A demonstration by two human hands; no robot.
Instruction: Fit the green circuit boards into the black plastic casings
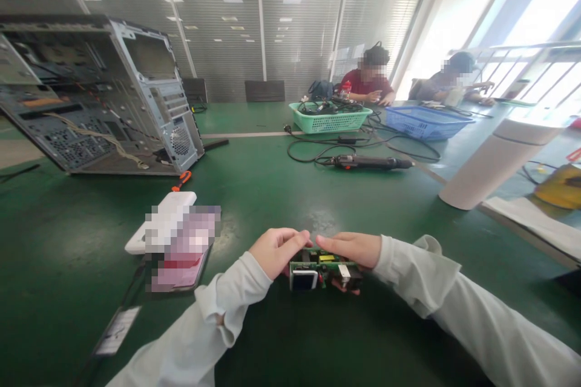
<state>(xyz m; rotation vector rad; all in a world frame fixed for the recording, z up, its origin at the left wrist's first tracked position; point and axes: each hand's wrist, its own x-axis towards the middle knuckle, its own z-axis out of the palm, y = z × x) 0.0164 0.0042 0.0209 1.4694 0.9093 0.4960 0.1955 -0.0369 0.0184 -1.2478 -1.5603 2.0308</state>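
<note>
A small green circuit board assembly (329,267) is held between both hands, low in the middle of the head view. It carries a small screen with a white frame, a yellow part and a dark block. My left hand (278,251) grips its left end, thumb along the top edge. My right hand (351,249) closes round its right end, with fingertips showing beneath. The remaining fingers of both hands are partly hidden by the board.
An open computer case (175,133) stands at left, near a white device (158,224) and a phone (186,254). Beyond lie an electric screwdriver (370,162), a green basket (331,121) and a blue basket (426,124). A pale cylinder (494,163) stands right. Two people sit behind.
</note>
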